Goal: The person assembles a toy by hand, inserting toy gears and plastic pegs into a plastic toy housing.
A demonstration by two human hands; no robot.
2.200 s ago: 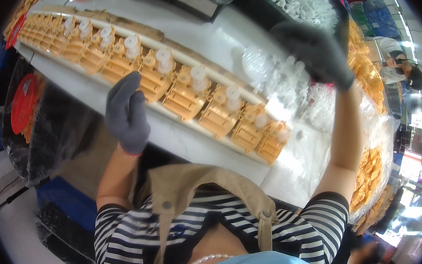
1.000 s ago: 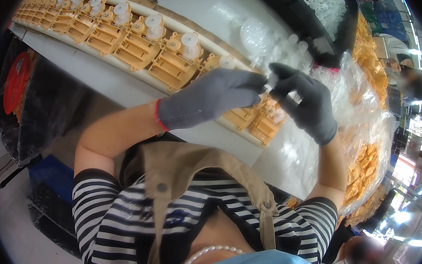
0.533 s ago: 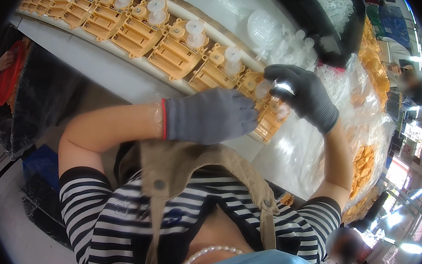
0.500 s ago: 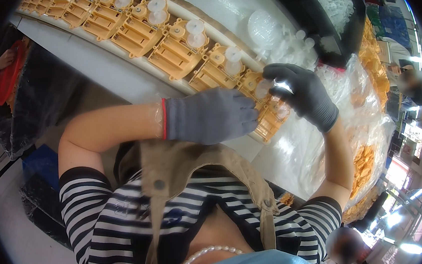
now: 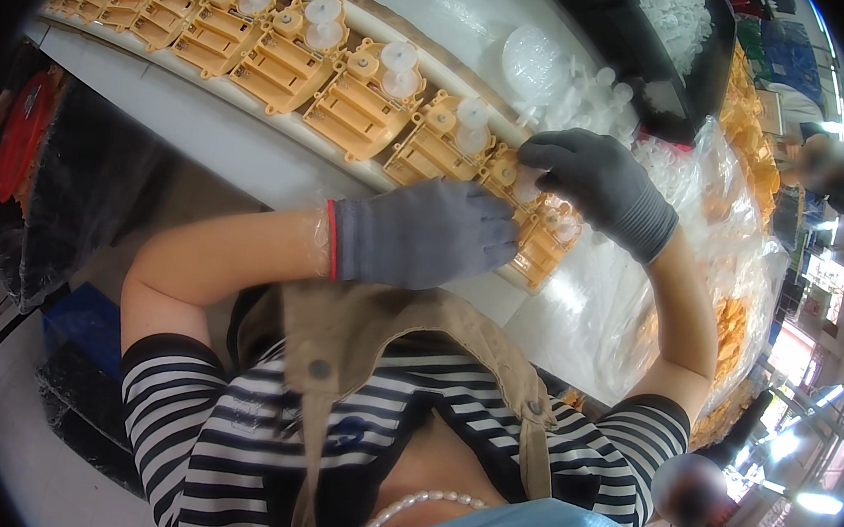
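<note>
A row of yellow-orange plastic housings (image 5: 360, 113) runs from the far left to the middle, most bearing two translucent white gears (image 5: 399, 69). My left hand (image 5: 430, 232), in a grey glove with a red cuff, lies with fingers stretched out across the near side of the row's right end; its thumb is hidden. My right hand (image 5: 599, 189), gloved in dark grey, is bent over the housings at that end. Its thumb and fingertips close on a translucent gear (image 5: 527, 184) at a housing's top. Beside it, the last housing (image 5: 541, 249) shows between my hands.
Loose translucent gears (image 5: 592, 103) and a round clear plastic piece (image 5: 530, 60) lie beyond my right hand. Behind them stands a black tray (image 5: 649, 78) of white parts. Clear plastic bags (image 5: 681, 286) with orange parts are at the right. A red round object (image 5: 23, 138) sits far left.
The row has shifted slightly right and down in view. My right hand has turned a little, and the bright shine between its fingers is gone. My left hand has barely moved.
</note>
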